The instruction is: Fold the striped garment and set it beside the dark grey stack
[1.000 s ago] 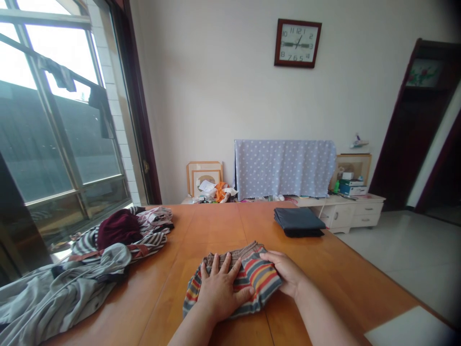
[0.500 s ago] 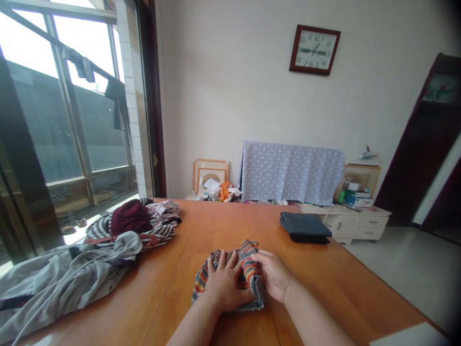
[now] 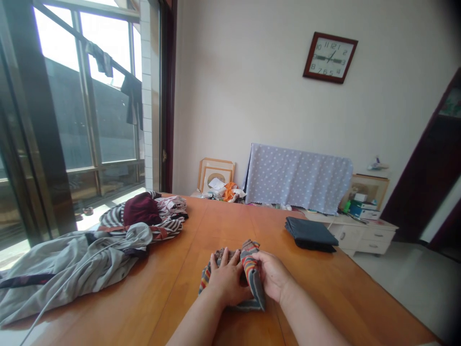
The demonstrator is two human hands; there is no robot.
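Note:
On the wooden table in front of me lies a small striped garment in grey, red, orange and yellow, with a brown ribbed edge. My left hand presses down on its middle with the fingers spread. Pinched between the thumb and fingers of my right hand is the garment's right side, which is raised and turned inward. The part under my left palm is hidden.
A pile of clothes, with a maroon piece and a grey garment, covers the table's left side. Dark folded cloth lies near the right edge. Beyond the wooden table stand a polka-dot cover and a white cabinet.
My view has turned slightly, so the room appears shifted to the right. The garment's right side stands more folded inward in my right hand. My left hand stays pressed on it.

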